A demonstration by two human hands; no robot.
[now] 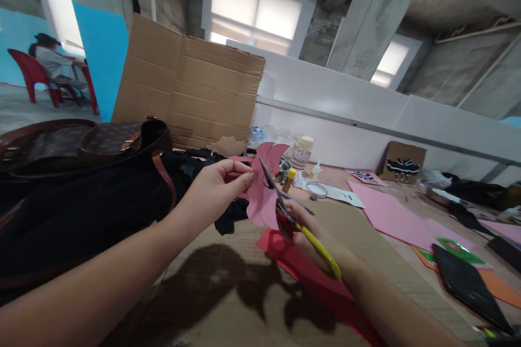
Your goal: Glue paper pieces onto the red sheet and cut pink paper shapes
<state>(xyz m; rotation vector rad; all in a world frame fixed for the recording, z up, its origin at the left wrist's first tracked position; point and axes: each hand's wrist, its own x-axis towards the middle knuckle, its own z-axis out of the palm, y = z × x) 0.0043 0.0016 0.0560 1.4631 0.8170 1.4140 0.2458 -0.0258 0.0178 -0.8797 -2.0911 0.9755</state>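
Pinched between the thumb and fingers of my left hand [222,187] is a pink paper flower [262,211] with rounded, wavy petals, held up above the table. My right hand [309,236] grips a pair of scissors [321,252] with yellow handles. Their metal blades point up and left, lying against the flower close to my left fingertips. Whether the blades are parted is hard to make out. Below my right hand lies a strip of red paper [301,274] on brown cardboard [228,282].
A dark bag [81,190] with brown straps fills the left side. A cardboard sheet [195,81] stands behind. Farther back are a glue stick [289,180], a glue bottle [315,171] and a jar [303,152]. Pink paper [391,214] and a black flat object [468,284] lie right. A person [55,62] sits far left.
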